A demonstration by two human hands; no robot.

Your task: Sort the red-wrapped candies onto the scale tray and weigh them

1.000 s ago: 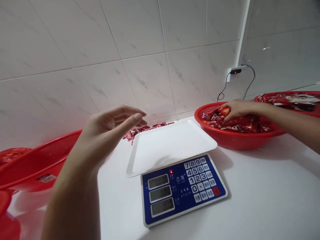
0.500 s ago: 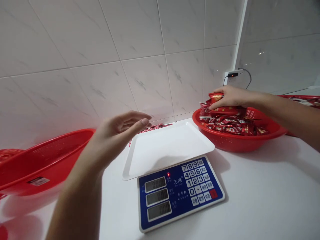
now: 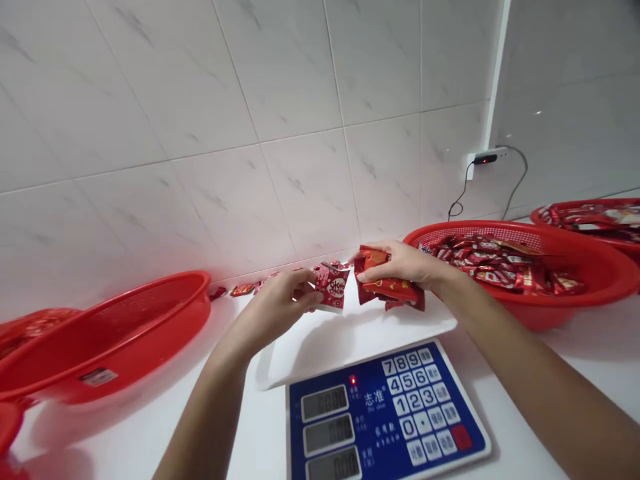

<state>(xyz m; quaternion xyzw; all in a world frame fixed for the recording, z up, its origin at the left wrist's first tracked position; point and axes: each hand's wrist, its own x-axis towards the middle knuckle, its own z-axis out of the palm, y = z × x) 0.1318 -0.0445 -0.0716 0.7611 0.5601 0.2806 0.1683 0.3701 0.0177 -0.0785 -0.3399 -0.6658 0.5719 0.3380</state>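
Observation:
Above the white tray [image 3: 345, 340] of a blue-faced electronic scale [image 3: 385, 417], my right hand [image 3: 400, 263] grips a bunch of red candy packets [image 3: 393, 288]. My left hand [image 3: 280, 300] pinches one red packet [image 3: 334, 287] at its edge, just left of the bunch. Both hands hover over the tray's far side. At the right stands a red basket [image 3: 595, 263] heaped with the same red packets.
An empty red basket [image 3: 115, 333] sits at the left, with more red rims beyond it. Another red basket [image 3: 590, 217] of packets is at the far right. Loose red packets [image 3: 245, 289] lie along the tiled wall. A plugged-in charger [image 3: 485, 159] hangs on the wall.
My right hand lifted a bunch of packets out of the right basket and carried it left over the scale tray. My left hand closed on one packet beside it.

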